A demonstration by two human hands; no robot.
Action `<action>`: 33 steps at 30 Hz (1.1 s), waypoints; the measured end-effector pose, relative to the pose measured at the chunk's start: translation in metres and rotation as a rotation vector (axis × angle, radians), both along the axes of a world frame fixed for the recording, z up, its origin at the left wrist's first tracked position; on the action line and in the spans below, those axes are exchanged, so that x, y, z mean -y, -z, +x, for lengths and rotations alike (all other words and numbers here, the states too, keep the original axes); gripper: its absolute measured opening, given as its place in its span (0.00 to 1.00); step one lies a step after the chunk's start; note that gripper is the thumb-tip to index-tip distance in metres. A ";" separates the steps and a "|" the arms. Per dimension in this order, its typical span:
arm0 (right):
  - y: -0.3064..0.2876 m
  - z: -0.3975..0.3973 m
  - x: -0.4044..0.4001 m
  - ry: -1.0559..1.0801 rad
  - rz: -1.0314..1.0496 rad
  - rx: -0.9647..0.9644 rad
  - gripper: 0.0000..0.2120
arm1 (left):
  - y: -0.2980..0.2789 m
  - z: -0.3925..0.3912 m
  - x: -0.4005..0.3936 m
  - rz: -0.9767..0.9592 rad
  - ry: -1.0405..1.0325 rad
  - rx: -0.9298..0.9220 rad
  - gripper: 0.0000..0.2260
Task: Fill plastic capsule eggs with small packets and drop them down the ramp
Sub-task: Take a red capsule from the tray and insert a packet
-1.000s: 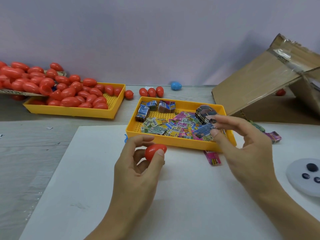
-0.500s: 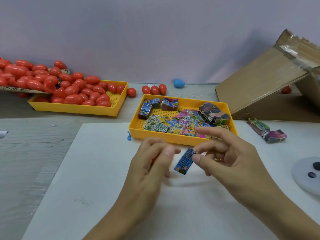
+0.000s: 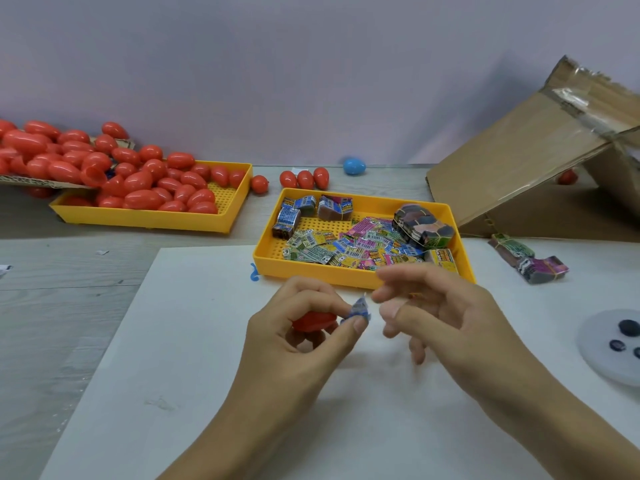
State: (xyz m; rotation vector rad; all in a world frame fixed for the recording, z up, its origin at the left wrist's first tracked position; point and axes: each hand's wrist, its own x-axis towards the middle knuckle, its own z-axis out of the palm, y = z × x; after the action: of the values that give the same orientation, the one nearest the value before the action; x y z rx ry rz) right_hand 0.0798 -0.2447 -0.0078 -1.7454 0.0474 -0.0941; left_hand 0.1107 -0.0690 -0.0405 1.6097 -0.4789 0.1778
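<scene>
My left hand [image 3: 294, 344] holds a red capsule egg [image 3: 313, 321] against its palm and pinches a small blue packet [image 3: 360, 309], folded, between thumb and forefinger. Just right of the packet, my right hand [image 3: 450, 323] hovers blurred, its fingers loosely spread with nothing in them. Both hands are over a white board [image 3: 207, 375], just in front of the yellow tray [image 3: 311, 277] of loose coloured packets [image 3: 349, 247]. The cardboard ramp [image 3: 519, 168] slopes up at the right.
At the back left a second yellow tray [image 3: 138, 221] holds several red eggs [image 3: 145, 181]. Three red eggs [image 3: 304, 179] and a blue egg [image 3: 354, 165] lie by the wall. Packet bundles [image 3: 530, 259] and a white disc [image 3: 613, 344] sit on the right.
My right hand lifted a blue packet from the tray and brought it to my left hand. My left thumb and forefinger now pinch the packet, and my right fingers have come off it.
</scene>
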 end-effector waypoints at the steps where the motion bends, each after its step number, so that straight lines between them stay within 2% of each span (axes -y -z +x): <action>1: 0.000 0.000 -0.001 -0.027 0.005 -0.040 0.15 | 0.000 0.000 0.000 -0.004 -0.004 0.015 0.05; 4: -0.002 -0.001 -0.004 -0.064 0.032 -0.138 0.16 | 0.000 0.000 0.001 -0.022 -0.009 0.043 0.06; 7: -0.006 -0.002 -0.004 -0.134 0.106 -0.175 0.12 | -0.001 0.000 0.000 -0.036 0.019 0.028 0.05; 10: -0.009 -0.003 -0.003 -0.166 0.118 -0.119 0.13 | -0.004 0.001 -0.001 -0.061 0.001 -0.003 0.05; 14: -0.006 -0.003 -0.004 -0.118 0.120 -0.078 0.10 | -0.004 0.002 -0.001 -0.108 0.000 -0.061 0.06; 21: -0.006 -0.004 -0.005 0.001 0.002 0.032 0.08 | -0.004 0.003 -0.001 -0.129 0.040 -0.117 0.05; 27: -0.011 0.001 0.001 0.002 0.302 -0.312 0.08 | -0.005 0.000 -0.004 -0.138 0.000 -0.161 0.10; 31: -0.010 0.002 0.000 -0.040 0.388 -0.415 0.09 | -0.006 -0.008 -0.001 0.041 0.038 0.075 0.10; 33: -0.009 0.001 0.000 -0.064 0.438 -0.441 0.08 | -0.005 -0.009 0.000 0.094 0.046 0.123 0.12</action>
State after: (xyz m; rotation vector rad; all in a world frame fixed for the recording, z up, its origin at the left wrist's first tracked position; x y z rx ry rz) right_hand 0.0809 -0.2451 0.0013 -1.3003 0.3111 0.3286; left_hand 0.1014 -0.0692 -0.0355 1.6843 -0.6260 0.2236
